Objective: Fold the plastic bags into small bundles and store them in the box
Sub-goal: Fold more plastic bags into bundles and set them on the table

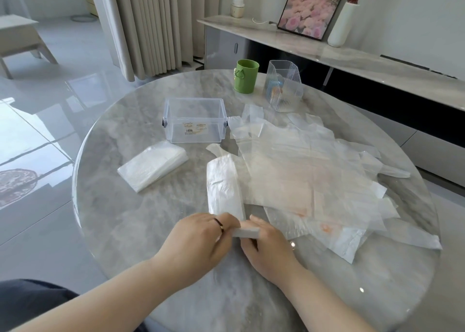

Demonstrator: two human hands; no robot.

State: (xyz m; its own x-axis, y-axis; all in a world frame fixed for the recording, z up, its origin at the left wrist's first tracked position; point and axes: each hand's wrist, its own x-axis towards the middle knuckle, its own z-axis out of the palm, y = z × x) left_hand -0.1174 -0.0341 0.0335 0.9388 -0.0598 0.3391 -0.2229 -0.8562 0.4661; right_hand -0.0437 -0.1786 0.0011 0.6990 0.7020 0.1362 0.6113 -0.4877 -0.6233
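Observation:
A white plastic bag folded into a long narrow strip (224, 185) lies on the round marble table (120, 221), running away from me. Its near end is turned over into a small fold (247, 231). My left hand (201, 241) and my right hand (266, 246) both pinch that folded end between them. The clear plastic box (195, 120) stands empty at the back left of the table. A flat stack of folded bags (153, 164) lies in front of the box. A loose pile of unfolded bags (309, 175) covers the right side.
A green cup (246, 76) and a ribbed clear holder (284, 88) stand at the table's far edge. Beyond are a curtain, a low sideboard with a picture frame (312, 6), a white vase and a small camera. Shiny tiled floor lies to the left.

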